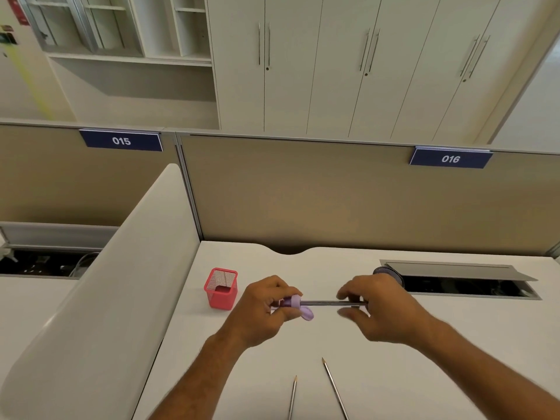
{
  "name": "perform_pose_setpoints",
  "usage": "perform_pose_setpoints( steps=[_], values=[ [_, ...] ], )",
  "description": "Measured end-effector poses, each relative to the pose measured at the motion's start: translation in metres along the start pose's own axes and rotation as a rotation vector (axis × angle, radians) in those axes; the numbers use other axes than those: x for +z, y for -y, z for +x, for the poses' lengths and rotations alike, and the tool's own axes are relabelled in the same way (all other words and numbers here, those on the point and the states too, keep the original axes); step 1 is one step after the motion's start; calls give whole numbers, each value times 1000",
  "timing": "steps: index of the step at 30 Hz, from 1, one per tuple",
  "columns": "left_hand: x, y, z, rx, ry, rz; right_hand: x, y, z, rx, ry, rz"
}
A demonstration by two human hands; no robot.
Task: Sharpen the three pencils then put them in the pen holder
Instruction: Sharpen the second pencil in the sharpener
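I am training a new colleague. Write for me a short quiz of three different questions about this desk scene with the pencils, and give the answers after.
1. True or false: the red pen holder already holds a pencil.
2. How many pencils lie loose on the desk near the person?
3. Multiple choice: the left hand grips
A) the purple sharpener
B) the pen holder
C) nothing

Key:
1. False: no pencil stands in it.
2. Two: one pencil and a second pencil lie side by side with their points away from the person. The third pencil is between the hands, its other end pinched by the right hand.
3. A
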State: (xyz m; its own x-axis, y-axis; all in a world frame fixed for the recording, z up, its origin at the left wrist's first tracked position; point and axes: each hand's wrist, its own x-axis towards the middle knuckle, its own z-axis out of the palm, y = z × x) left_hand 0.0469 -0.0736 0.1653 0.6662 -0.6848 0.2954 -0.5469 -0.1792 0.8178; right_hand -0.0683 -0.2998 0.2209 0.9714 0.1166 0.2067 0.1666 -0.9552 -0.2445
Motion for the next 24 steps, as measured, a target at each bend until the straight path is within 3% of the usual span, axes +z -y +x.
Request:
perform_pose_setpoints(
  steps=[3,6,11,18,21,24],
  values=[
    [-4,1,2,-49,44,-14,7,-6,-4,-284,-162,-259],
    [-8,-1,4,-58,70,-11,12,-6,-7,-358,-286,-416],
    [-6,-6,6,-6,10,-2,19,-9,-9,-179,-186,-328],
    [1,-5,6,123,-108,92,1,1,5,180,205,193],
    [0,-6,7,107,-68,81,-4,2,4,200,211,276],
    [-3,-7,8,44,-11,6,-4,2,0,86,58,89]
  ],
)
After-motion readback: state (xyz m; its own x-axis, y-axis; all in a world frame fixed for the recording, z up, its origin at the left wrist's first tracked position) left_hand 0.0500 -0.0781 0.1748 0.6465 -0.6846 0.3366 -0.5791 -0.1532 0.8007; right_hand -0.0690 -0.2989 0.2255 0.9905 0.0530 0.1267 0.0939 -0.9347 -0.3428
